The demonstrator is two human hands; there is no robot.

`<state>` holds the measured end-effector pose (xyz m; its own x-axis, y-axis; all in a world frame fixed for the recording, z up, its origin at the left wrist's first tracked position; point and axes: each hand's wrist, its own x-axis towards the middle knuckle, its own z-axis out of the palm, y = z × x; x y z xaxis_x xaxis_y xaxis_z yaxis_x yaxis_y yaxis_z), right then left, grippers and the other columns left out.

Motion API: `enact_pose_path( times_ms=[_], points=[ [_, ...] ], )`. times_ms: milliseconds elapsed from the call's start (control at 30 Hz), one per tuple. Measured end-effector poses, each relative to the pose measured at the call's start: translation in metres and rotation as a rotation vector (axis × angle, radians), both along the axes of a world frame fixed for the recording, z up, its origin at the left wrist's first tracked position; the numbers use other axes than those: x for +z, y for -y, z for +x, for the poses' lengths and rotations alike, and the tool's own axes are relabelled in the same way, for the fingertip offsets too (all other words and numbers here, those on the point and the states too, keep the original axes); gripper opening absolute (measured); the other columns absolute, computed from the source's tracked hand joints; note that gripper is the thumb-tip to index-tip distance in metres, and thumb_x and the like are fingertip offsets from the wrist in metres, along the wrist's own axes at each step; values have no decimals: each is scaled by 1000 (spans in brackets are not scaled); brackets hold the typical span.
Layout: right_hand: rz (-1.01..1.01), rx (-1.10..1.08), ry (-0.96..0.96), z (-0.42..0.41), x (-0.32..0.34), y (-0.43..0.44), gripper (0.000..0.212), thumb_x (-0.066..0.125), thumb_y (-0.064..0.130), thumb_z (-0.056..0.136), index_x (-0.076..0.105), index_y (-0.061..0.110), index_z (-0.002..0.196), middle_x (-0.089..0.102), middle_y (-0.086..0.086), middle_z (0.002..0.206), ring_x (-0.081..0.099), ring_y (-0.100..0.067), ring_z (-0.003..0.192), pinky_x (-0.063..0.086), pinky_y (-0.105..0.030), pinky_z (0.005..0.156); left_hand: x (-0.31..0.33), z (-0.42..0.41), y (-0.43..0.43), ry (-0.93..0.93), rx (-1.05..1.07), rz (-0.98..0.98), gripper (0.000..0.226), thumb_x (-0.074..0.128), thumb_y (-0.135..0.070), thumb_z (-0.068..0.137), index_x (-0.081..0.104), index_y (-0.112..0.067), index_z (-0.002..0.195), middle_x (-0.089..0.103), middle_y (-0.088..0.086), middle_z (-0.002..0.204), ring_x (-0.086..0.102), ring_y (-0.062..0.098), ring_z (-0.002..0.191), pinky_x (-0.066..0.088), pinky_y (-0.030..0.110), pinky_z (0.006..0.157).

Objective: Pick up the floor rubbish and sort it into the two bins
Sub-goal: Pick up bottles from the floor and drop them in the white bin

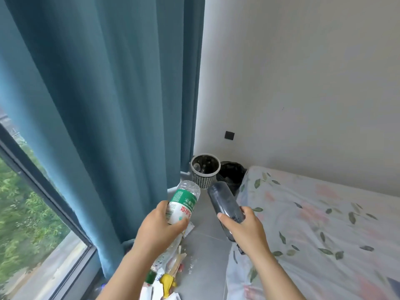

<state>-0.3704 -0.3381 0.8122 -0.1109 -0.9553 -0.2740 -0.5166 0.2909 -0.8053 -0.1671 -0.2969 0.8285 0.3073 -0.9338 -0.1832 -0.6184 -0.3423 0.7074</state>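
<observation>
My left hand (159,229) grips a clear plastic water bottle (184,201) with a green, white and red label, its base pointing up and away. My right hand (243,228) grips a dark, smoky plastic bottle (224,202), also held out in front. Both bottles hang above the grey floor, short of the bins. In the corner stands a white lattice bin (205,171) with clear bottles inside. Right beside it is a black-lined bin (231,174), partly hidden by the bed. A heap of floor rubbish (167,276), paper scraps, wrappers and something yellow, lies under my left forearm.
A teal curtain (104,105) hangs along the left, over a window (28,213). A bed with a floral sheet (324,234) fills the right side. A narrow strip of grey floor (207,252) runs between them to the bins. A black wall socket (229,135) is above the bins.
</observation>
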Motion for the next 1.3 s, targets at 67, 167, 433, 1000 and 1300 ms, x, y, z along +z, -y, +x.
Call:
enact_pose_path(
  times_ms=[67,167,433,1000,1300],
  points=[
    [2,9,-3,-19,3,12,52,69,57,71,52,25,108,63,5,85,62,-18,74,43,-27,56,1,-20,13,4,1,8,39,66,-50,78,42,-34,104,60,-12,94,61,6,80,54,26,68],
    [-5,10,-12,-42,6,27,46,70,54,73,51,26,104,61,7,86,62,-16,76,44,-27,56,0,-44,31,21,-8,17,40,66,-52,77,40,-35,102,60,-13,92,62,7,80,55,30,72],
    [-16,2,-7,-78,8,65,44,71,50,74,51,25,104,62,8,89,63,-15,81,51,-31,66,1,-83,79,19,-51,33,39,66,-50,78,40,-35,103,61,-13,93,63,6,80,56,30,72],
    [15,1,31,-69,9,222,34,71,39,77,50,25,99,61,4,85,60,-14,64,40,-24,47,-9,-67,249,12,-85,86,48,66,-50,79,45,-30,117,57,-11,97,60,11,88,54,30,76],
    [32,6,31,-46,-3,302,35,72,38,79,50,23,101,60,7,89,61,-9,76,48,-21,57,-24,-46,335,-8,-115,149,50,65,-52,80,43,-30,120,58,-10,105,59,10,93,52,28,78]
  ],
)
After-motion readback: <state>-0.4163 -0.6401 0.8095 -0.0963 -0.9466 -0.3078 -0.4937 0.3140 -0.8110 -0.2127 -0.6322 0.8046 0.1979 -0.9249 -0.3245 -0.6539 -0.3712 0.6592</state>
